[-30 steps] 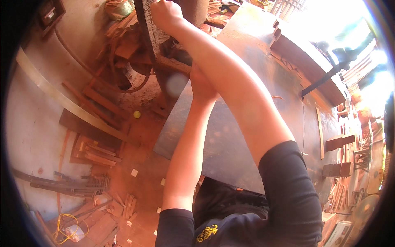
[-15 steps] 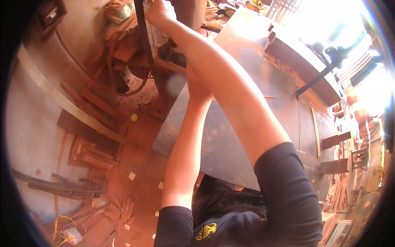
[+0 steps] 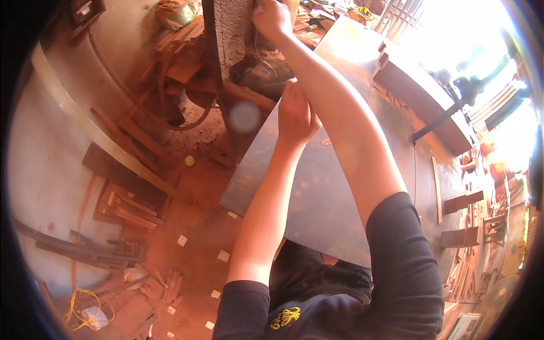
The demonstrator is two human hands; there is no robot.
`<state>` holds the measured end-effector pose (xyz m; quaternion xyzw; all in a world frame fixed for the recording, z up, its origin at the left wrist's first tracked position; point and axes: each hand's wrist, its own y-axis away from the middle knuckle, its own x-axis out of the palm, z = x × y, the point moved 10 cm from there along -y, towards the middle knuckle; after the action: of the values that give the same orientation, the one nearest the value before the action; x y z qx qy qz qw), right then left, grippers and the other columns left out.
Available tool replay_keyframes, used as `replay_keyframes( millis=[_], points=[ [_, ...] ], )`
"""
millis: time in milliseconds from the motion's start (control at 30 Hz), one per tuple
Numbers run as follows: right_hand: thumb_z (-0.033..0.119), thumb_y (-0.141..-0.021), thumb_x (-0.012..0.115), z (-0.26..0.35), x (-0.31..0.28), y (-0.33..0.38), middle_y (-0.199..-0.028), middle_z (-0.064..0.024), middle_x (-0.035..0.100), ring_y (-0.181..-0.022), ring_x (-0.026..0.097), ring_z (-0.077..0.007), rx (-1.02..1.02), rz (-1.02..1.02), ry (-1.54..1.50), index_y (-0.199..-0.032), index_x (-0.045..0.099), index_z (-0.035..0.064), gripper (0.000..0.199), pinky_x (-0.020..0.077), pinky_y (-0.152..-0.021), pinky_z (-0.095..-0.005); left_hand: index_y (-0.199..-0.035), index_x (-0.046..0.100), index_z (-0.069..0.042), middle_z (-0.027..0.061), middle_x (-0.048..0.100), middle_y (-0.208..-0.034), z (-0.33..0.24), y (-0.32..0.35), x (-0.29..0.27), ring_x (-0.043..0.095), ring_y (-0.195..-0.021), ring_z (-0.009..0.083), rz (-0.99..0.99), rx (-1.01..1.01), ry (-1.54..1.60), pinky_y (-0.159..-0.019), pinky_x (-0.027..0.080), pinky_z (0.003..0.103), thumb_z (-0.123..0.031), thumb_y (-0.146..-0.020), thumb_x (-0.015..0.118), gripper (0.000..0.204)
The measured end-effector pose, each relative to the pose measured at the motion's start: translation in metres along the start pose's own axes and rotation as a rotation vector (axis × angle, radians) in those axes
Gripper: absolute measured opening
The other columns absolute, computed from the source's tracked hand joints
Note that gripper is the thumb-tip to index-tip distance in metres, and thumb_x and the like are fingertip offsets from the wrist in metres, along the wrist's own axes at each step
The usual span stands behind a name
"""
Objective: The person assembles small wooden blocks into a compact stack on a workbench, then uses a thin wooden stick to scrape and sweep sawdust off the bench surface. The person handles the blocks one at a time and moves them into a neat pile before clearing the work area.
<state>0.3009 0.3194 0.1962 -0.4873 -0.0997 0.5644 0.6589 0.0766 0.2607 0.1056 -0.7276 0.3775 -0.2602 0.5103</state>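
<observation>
Head view, workshop seen from above. Grey metal table top (image 3: 340,187): fills the centre and right, its left corner by the sawdust floor (image 3: 192,204). Left hand (image 3: 294,110): closed, fingers curled at the far-left edge of the table top; whether it pinches anything cannot be told. Right hand (image 3: 272,17): at the far edge of the view, clenched against a rough grey upright post (image 3: 229,34), with a thin string (image 3: 258,51) hanging just below it. Yellow ball (image 3: 189,161): on the floor, left of the table. Wooden offcuts (image 3: 127,201): stacked on the floor, left. Yellow cord (image 3: 76,309): near left corner.
</observation>
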Motion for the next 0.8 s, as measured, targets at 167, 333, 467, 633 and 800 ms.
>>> replay_keyframes(
  millis=[167, 333, 467, 633, 800],
  points=[
    [0.015, -0.084, 0.062, 0.055, 0.05, 0.006, -0.096, -0.0251, 0.073, -0.092, 0.073, -0.0391, -0.092, 0.246, 0.188, -0.104, 0.069, 0.002, 0.025, 0.0592, -0.083, -0.0463, -0.129, 0.055, 0.003, 0.0223, 0.06, -0.125, 0.022, 0.015, -0.003, 0.059, -0.114, 0.041, -0.009, -0.209, 0.046, -0.098, 0.049, 0.045, -0.03, -0.092, 0.07, 0.052],
    [0.015, -0.086, 0.061, 0.035, 0.068, 0.01, -0.108, -0.0237, 0.073, -0.105, 0.071, -0.0371, -0.007, 0.346, 0.249, -0.105, 0.073, 0.0033, 0.025, 0.0576, -0.09, -0.0439, -0.137, 0.052, 0.003, 0.0235, 0.057, -0.135, 0.034, 0.014, -0.004, 0.056, -0.125, 0.0414, -0.144, -0.25, 0.151, -0.104, 0.047, 0.046, -0.033, -0.088, 0.075, 0.065],
    [0.02, -0.087, 0.065, -0.028, 0.081, 0.048, -0.114, -0.0192, 0.073, -0.11, 0.07, -0.0327, 0.227, 0.529, 0.359, -0.11, 0.075, 0.006, 0.029, 0.057, -0.093, -0.0412, -0.132, 0.055, 0.003, 0.0233, 0.06, -0.127, 0.013, 0.017, 0.002, 0.058, -0.119, 0.0421, -0.074, -0.028, -0.102, -0.101, 0.049, 0.046, -0.026, -0.09, 0.072, 0.054],
    [0.016, -0.083, 0.066, 0.012, 0.032, 0.003, -0.102, -0.0184, 0.075, -0.097, 0.074, -0.0358, -0.015, 0.279, 0.212, -0.105, 0.075, 0.0033, 0.027, 0.0607, -0.082, -0.0425, -0.125, 0.058, 0.003, 0.0231, 0.062, -0.117, 0.004, -0.001, -0.002, 0.06, -0.11, 0.0425, 0.045, -0.053, 0.01, -0.096, 0.05, 0.046, -0.025, -0.093, 0.067, 0.044],
    [0.012, -0.089, 0.059, 0.064, 0.028, -0.018, -0.093, -0.0227, 0.073, -0.084, 0.073, -0.0385, -0.219, 0.153, 0.21, -0.104, 0.066, -0.0014, 0.022, 0.0596, -0.073, -0.0479, -0.13, 0.055, 0.003, 0.025, 0.06, -0.124, 0.006, -0.006, 0.006, 0.058, -0.116, 0.0438, 0.029, -0.024, 0.035, -0.096, 0.05, 0.045, -0.028, -0.094, 0.068, 0.049]
  ],
)
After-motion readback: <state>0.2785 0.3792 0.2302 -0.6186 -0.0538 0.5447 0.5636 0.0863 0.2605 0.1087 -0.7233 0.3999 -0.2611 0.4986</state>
